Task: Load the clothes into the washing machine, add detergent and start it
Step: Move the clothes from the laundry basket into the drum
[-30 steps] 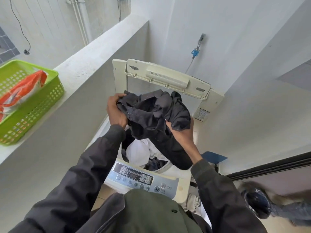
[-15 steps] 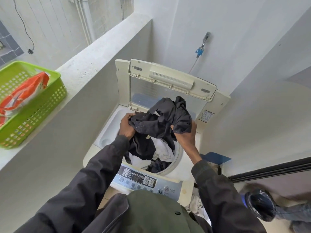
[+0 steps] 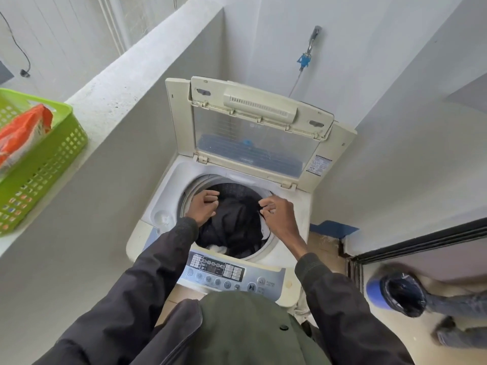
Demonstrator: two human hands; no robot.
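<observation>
The white top-loading washing machine (image 3: 168, 196) stands with its lid (image 3: 253, 109) raised. A dark garment (image 3: 234, 222) lies in the drum on other dark and white clothes. My left hand (image 3: 203, 209) is at the garment's left edge, fingers curled on it. At its right edge my right hand (image 3: 280, 219) pinches the dark cloth with its fingertips. Both hands are inside the drum's mouth. The control panel (image 3: 224, 272) lies below my wrists. An orange detergent bag (image 3: 23, 135) rests in a green basket (image 3: 52, 177) on the ledge to the left.
A concrete ledge (image 3: 126, 83) runs along the left of the machine. A tap with a blue fitting (image 3: 305, 59) is on the back wall. To the right are a dark door track (image 3: 421, 241), a blue bin with a black liner (image 3: 400, 293) and another person's legs (image 3: 461, 312).
Both hands have gone down from chest height into the drum with the dark garment, which now lies on the load. The view has tilted further down onto the machine.
</observation>
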